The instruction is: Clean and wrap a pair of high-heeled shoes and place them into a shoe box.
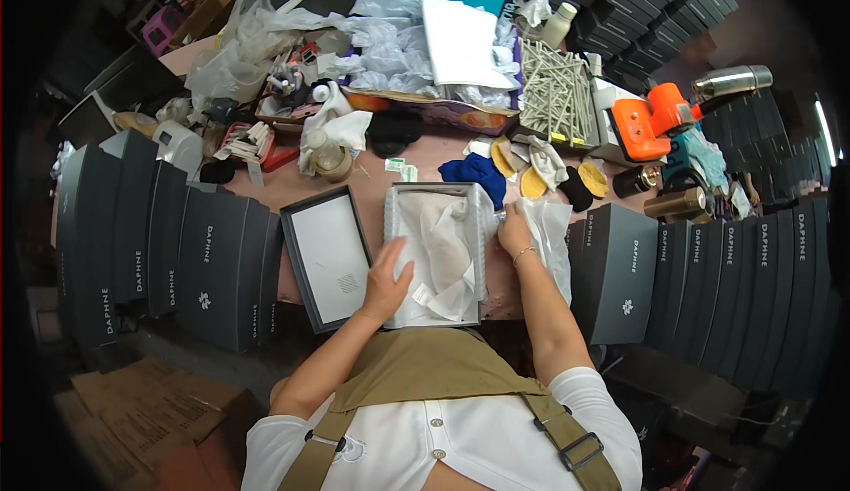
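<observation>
An open shoe box (pixel 390 225) lined with white tissue paper (pixel 443 252) lies on the pink table in front of me. My left hand (pixel 387 283) presses flat on the tissue at the box's near left corner, fingers spread. My right hand (pixel 513 230) is at the box's right rim, pinching a white sheet of tissue (pixel 551 234) that hangs over the side. The box's grey lid (pixel 326 256) lies upside down just to the left of the box.
Rows of dark grey shoe boxes stand at the left (pixel 177 252) and right (pixel 708 278). A blue cloth (pixel 474 172), yellow pads (pixel 531 181), an orange tool (pixel 651 123), a metal flask (pixel 730 79) and plastic bags (pixel 390 48) crowd the far side.
</observation>
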`<state>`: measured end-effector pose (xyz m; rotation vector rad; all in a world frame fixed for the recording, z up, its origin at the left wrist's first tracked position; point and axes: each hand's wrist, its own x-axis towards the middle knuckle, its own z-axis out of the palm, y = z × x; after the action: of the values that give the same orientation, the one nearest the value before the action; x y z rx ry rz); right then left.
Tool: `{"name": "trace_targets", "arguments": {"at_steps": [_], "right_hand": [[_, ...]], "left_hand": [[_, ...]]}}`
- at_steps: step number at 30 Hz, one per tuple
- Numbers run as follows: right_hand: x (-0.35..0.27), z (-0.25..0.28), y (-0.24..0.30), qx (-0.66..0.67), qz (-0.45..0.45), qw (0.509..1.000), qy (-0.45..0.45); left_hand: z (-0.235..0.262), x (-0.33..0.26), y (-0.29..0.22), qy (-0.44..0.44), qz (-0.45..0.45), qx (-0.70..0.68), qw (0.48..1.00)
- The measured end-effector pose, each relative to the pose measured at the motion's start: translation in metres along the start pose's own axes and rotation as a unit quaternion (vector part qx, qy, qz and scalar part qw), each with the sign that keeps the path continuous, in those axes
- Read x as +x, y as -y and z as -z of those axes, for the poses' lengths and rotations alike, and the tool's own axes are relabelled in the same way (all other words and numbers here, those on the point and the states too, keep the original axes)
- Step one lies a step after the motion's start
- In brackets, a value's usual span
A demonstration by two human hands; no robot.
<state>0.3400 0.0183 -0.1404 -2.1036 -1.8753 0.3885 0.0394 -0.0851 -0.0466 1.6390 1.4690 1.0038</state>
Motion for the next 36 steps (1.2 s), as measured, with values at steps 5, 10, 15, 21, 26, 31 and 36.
{"name": "trace_targets", "arguments": {"at_steps": [5, 10, 15, 21, 26, 31, 36], "right_hand": [[0.015, -0.009, -0.010, 0.014, -0.061, 0.995, 0.075], [0.026, -0.002, 0.002, -0.102, -0.060, 0.986, 0.114], [0.034, -0.027, -0.049, 0.016, -0.076, 0.995, 0.061], [0.035, -0.031, -0.054, -0.012, -0.065, 0.996, 0.067], [0.015, 0.025, 0.008, 0.303, -0.128, 0.944, 0.000], [-0.044, 0.083, 0.128, 0.097, 0.290, 0.946, 0.108], [-0.092, 0.136, 0.251, 0.324, 0.386, 0.806, 0.310]], "left_hand": [[-0.008, -0.014, -0.015, 0.131, 0.045, -0.046, 0.989], [-0.024, -0.037, 0.007, 0.211, -0.019, 0.053, 0.976], [-0.023, 0.008, 0.013, 0.293, -0.182, 0.429, 0.835], [-0.027, 0.022, 0.023, 0.446, -0.165, 0.601, 0.643], [-0.034, 0.016, 0.018, 0.459, -0.160, 0.615, 0.621], [-0.044, 0.015, 0.010, 0.476, -0.145, 0.628, 0.599], [-0.056, 0.004, 0.034, 0.372, -0.193, 0.677, 0.606]]}}
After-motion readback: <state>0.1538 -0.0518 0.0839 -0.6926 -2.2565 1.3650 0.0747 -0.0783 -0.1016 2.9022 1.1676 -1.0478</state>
